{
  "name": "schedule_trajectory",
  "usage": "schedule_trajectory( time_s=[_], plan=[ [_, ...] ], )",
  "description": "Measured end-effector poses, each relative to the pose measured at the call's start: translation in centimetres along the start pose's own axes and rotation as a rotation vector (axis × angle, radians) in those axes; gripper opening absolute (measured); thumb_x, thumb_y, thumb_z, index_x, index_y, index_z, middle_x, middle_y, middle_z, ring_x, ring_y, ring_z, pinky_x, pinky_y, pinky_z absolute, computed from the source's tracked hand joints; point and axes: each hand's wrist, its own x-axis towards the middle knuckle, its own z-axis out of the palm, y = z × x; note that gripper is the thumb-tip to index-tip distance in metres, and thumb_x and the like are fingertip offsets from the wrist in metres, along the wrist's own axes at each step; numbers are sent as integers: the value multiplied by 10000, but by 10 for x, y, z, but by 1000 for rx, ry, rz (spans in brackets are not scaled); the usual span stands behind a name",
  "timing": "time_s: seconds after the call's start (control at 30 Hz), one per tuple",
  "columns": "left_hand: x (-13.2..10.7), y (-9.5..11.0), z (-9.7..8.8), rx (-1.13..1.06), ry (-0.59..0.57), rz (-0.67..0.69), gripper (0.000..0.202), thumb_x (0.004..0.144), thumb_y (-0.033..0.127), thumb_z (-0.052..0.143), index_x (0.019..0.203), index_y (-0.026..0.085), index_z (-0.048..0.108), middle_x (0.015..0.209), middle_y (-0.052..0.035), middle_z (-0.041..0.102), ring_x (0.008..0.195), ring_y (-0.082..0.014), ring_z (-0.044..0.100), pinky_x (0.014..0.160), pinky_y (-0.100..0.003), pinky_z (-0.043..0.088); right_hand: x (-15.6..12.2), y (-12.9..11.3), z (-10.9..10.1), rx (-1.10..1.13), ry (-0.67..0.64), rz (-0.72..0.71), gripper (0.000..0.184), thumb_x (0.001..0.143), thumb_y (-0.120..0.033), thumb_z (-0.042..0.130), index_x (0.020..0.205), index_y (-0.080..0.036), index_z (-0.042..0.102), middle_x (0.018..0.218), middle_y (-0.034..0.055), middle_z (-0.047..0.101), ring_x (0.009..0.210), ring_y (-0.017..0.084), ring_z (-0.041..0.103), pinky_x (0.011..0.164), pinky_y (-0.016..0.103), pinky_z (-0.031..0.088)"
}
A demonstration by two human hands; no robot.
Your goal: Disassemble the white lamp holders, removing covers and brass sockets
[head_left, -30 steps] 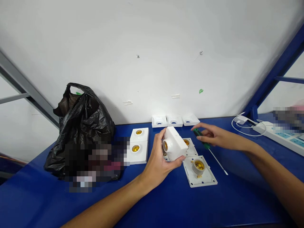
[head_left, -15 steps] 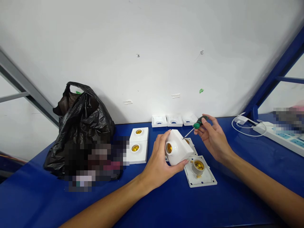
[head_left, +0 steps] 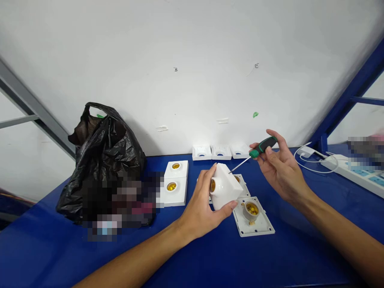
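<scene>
My left hand (head_left: pixel 200 208) grips a white square lamp holder (head_left: pixel 225 187) tilted on edge above the blue table, its brass socket facing left. My right hand (head_left: pixel 277 165) pinches the green-and-black handle of a screwdriver (head_left: pixel 257 151). The thin shaft slopes down to the left and its tip touches the holder's upper edge. Just below the held part an opened lamp holder base (head_left: pixel 253 217) lies face up with its brass insides showing.
Two assembled lamp holders (head_left: pixel 174 183) sit left of my hands. Three white covers (head_left: pixel 221 152) line the wall. A black plastic bag (head_left: pixel 105 160) stands at the left. A white power strip (head_left: pixel 357 171) with a cable lies at the right on the blue table (head_left: pixel 270 260).
My right hand picked the screwdriver up off the table, raised it and turned its tip onto the held lamp holder. My left hand tilted the holder slightly.
</scene>
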Motion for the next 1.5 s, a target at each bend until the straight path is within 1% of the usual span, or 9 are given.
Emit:
schedule_trajectory(
  time_s=[0.17,0.3,0.5,0.83,1.0,1.1,1.17,1.33,1.5],
  plan=[
    [-1,2,-1,-23,19,41,895,935,445,739,1636,372,188,1389,-101,445,1265,-318,501,1108,-579,461,-2,-1,3,119,-14,9,412,963,-370,693,1336,-453,540,1091,0,733,1084,199,689,1079,410,521],
    [0,2,-1,-27,61,20,865,944,439,729,1630,358,209,1347,-104,458,1208,-305,526,1089,-594,470,-4,-5,4,23,-35,-26,407,974,-402,669,1343,-460,507,1100,8,728,1096,224,686,1084,462,522],
    [-1,-2,2,45,-26,-11,956,889,492,775,1637,356,196,1397,-128,412,1290,-365,455,1098,-671,432,-4,-19,-3,-114,-125,-67,562,971,-452,668,1472,-466,414,1137,30,738,1094,246,696,1031,475,557],
    [0,4,6,205,-65,174,1059,833,418,840,1641,344,159,1355,-105,435,1253,-320,466,1110,-593,436,-7,-32,-11,-217,-269,-42,680,990,-463,641,1591,-467,322,1079,51,727,974,272,689,896,476,583],
    [0,7,7,262,-104,185,1088,817,466,856,1638,320,158,1356,-117,452,1227,-325,474,1070,-578,462,-4,-27,-9,-142,-67,-70,612,989,-438,639,1549,-466,395,953,22,698,960,250,676,899,427,570],
    [0,7,6,259,-88,179,1080,823,468,853,1636,332,156,1352,-116,456,1229,-327,480,1071,-585,457,4,-19,-14,-238,37,-50,494,1001,-470,601,1480,-407,496,861,18,663,867,247,668,781,404,568],
    [0,7,5,243,-60,166,1071,827,458,850,1635,342,156,1347,-111,458,1232,-324,484,1078,-588,448,9,-14,-21,-457,-61,-11,475,986,-505,610,1432,-353,548,820,11,634,784,230,641,712,378,543],
    [0,7,4,237,-50,150,1061,826,452,850,1632,331,171,1333,-103,463,1226,-316,487,1094,-583,423,11,0,-36,-1121,-525,118,452,998,-550,540,1353,-274,595,661,-20,565,596,191,542,575,326,419],
    [0,7,4,234,-55,150,1055,824,437,848,1632,347,177,1332,-98,476,1216,-320,493,1088,-590,419,5,12,-36,-1197,-775,201,393,1017,-511,487,1323,-285,585,808,25,690,719,232,644,632,338,435]
  ],
)
